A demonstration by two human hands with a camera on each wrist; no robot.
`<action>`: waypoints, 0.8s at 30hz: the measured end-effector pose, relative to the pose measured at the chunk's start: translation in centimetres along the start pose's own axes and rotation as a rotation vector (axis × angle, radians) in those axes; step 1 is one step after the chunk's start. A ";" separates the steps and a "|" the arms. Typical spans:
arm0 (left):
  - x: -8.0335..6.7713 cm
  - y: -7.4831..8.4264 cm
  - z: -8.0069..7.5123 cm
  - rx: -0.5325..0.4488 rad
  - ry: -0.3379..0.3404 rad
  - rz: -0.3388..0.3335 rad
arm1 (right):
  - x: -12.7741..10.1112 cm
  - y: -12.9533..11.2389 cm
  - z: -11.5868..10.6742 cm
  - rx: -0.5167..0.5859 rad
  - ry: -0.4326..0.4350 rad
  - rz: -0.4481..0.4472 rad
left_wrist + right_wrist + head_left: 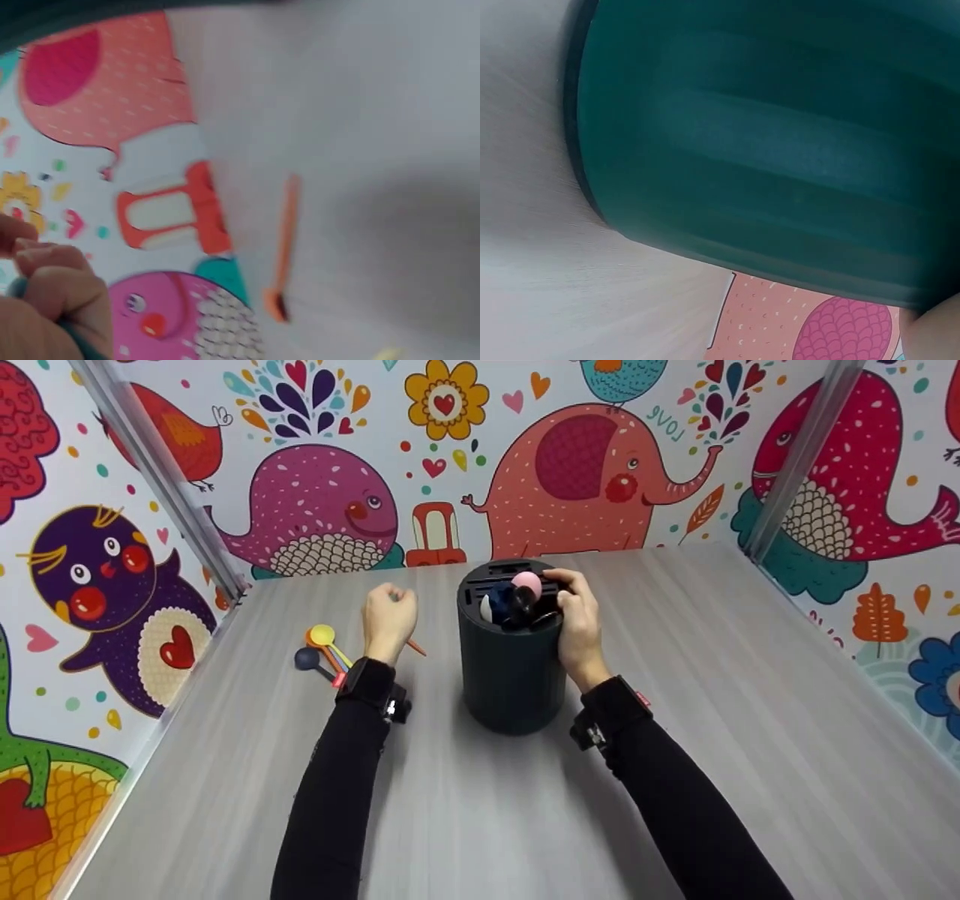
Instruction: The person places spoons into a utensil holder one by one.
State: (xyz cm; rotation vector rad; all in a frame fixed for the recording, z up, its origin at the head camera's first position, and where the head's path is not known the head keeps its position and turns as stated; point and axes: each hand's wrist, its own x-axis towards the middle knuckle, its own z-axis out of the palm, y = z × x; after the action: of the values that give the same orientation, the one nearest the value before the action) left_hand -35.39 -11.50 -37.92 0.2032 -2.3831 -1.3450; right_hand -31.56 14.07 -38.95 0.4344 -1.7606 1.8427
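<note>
Grey laminate table [750,720] carries a dark round holder [512,675] at its middle in the head view; the right hand [577,622] curls its fingers over the rim, gripping a dark utensil among the pink and blue ones in the slots. The left hand [388,615] is closed round something small beside the loose measuring spoons [322,649].

Left wrist view: curled fingers [52,281] pinch a thin teal piece; an orange spoon [283,247] lies on the table.

Right wrist view: only the holder's wall [780,150] shows.

Slotting looks underway; the next move likely calls for lining a handle up with a free slot.
</note>
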 end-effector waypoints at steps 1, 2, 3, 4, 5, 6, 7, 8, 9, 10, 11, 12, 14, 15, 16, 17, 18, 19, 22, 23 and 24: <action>-0.1 0.7 0.0 -0.022 0.007 0.005 | 0.0 0.0 -0.1 0.002 0.000 0.001; -0.2 1.5 -0.1 -0.046 0.011 0.011 | 0.1 0.1 -0.1 -0.001 0.000 -0.002; -0.4 2.3 -0.1 -0.076 0.015 0.018 | 0.1 0.1 -0.2 -0.003 0.000 -0.005; -0.5 3.2 -0.1 -0.105 0.017 0.025 | 0.1 0.1 -0.3 -0.003 0.000 -0.006; -0.7 4.0 -0.2 -0.139 0.019 0.037 | 0.2 0.1 -0.3 -0.003 0.001 -0.008; -1.0 4.8 -0.2 -0.178 0.012 0.049 | 0.2 0.0 -0.3 0.000 0.000 -0.011; -1.2 5.6 -0.3 -0.221 0.003 0.065 | 0.3 0.0 -0.3 0.002 0.001 -0.015; -1.5 6.4 -0.4 -0.276 -0.010 0.081 | 0.3 0.0 -0.4 0.004 0.002 -0.017; -1.7 7.2 -0.5 -0.340 -0.026 0.096 | 0.3 -0.1 -0.4 0.006 0.002 -0.019; -2.0 7.9 -0.6 -0.398 -0.038 0.110 | 0.3 -0.1 -0.3 0.011 0.002 -0.019; -2.2 8.5 -0.8 -0.462 -0.050 0.122 | 0.2 -0.1 -0.3 0.011 0.001 -0.019; -2.4 9.1 -0.9 -0.528 -0.065 0.132 | 0.2 -0.2 -0.3 0.010 0.001 -0.018; -2.7 10.1 -1.2 -0.642 -0.082 0.149 | 0.1 -0.1 -0.2 0.007 0.001 -0.012; -2.8 10.6 -1.4 -0.686 -0.085 0.160 | 0.1 -0.1 -0.2 0.006 0.002 -0.010; -3.0 11.0 -1.5 -0.722 -0.086 0.170 | 0.1 -0.1 -0.2 0.005 0.003 -0.009; -3.1 11.4 -1.7 -0.753 -0.089 0.183 | 0.1 -0.1 -0.2 0.002 0.006 -0.008; -3.1 11.8 -1.8 -0.779 -0.091 0.195 | 0.0 -0.1 -0.1 0.002 0.009 -0.008; -3.2 12.2 -2.0 -0.793 -0.089 0.205 | 0.0 0.0 -0.1 0.002 0.011 -0.010; -3.6 13.2 -2.5 -0.829 -0.097 0.234 | 0.0 0.0 0.0 0.004 0.014 -0.014; -3.7 13.5 -2.7 -0.840 -0.102 0.242 | 0.0 -0.1 0.1 0.006 0.014 -0.013; -3.8 13.7 -2.9 -0.854 -0.106 0.243 | -0.1 -0.1 0.1 0.009 0.013 -0.013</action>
State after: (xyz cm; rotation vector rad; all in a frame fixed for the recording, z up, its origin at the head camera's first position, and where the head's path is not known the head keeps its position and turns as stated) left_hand -29.79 -5.36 -25.97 -0.3894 -1.6247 -2.1158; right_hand -31.48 13.92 -38.90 0.4354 -1.7380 1.8409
